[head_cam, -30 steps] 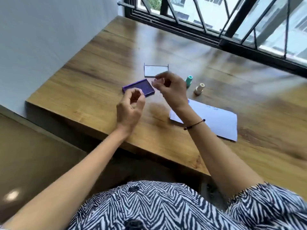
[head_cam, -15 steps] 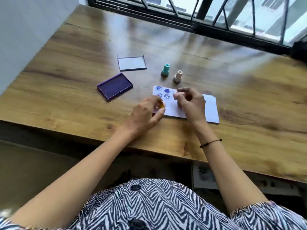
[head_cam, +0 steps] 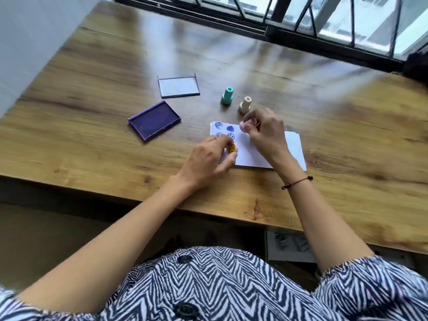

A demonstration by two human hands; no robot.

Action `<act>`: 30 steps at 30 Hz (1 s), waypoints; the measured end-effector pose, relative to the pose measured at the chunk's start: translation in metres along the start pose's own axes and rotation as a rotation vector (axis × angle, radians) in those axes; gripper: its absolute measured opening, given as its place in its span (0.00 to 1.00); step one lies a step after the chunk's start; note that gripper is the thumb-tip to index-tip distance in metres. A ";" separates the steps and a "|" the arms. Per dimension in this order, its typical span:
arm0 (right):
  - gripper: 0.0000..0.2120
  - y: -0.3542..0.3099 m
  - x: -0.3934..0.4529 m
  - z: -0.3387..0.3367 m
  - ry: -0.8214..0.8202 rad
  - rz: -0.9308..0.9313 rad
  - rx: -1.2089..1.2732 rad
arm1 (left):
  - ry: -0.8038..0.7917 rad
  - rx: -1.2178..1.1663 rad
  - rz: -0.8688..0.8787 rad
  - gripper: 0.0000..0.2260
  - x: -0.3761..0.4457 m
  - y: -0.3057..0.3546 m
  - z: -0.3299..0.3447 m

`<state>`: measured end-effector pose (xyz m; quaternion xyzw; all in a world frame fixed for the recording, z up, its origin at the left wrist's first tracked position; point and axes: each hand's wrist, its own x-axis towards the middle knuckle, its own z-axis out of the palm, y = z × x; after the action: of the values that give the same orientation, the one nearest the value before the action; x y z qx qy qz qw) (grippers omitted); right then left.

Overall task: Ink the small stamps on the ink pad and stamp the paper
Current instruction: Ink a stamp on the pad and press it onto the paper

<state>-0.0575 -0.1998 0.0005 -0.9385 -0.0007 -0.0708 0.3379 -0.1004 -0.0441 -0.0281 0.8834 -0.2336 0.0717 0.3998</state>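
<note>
A white paper (head_cam: 252, 154) lies on the wooden table (head_cam: 92, 140) and carries several blue prints near its top left corner. My left hand (head_cam: 208, 161) rests on the paper's left edge, shut on a small yellow stamp (head_cam: 231, 148). My right hand (head_cam: 266, 133) hovers over the upper middle of the paper, pinching a small pink stamp (head_cam: 243, 126). The open purple ink pad (head_cam: 154, 120) sits to the left of the paper, apart from both hands. A teal stamp (head_cam: 227, 96) and a cream stamp (head_cam: 245, 104) stand upright just beyond the paper.
The ink pad's clear lid (head_cam: 178, 86) lies behind the pad. A barred window frame (head_cam: 266, 26) runs along the far edge of the table. A white wall (head_cam: 30, 38) closes off the left side. The table's front edge (head_cam: 162, 200) is close to my body.
Both hands came from near the ink pad to the paper, each holding a stamp. My right hand has since lifted slightly toward the paper's top. My view has tilted down.
</note>
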 end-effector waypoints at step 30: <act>0.07 -0.012 0.024 0.010 -0.226 -0.180 -0.387 | -0.002 -0.067 -0.073 0.10 0.003 -0.002 -0.001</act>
<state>-0.0329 -0.1855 0.0041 -0.9839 -0.1086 0.0059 0.1418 -0.0972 -0.0436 -0.0280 0.8774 -0.2040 0.0486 0.4314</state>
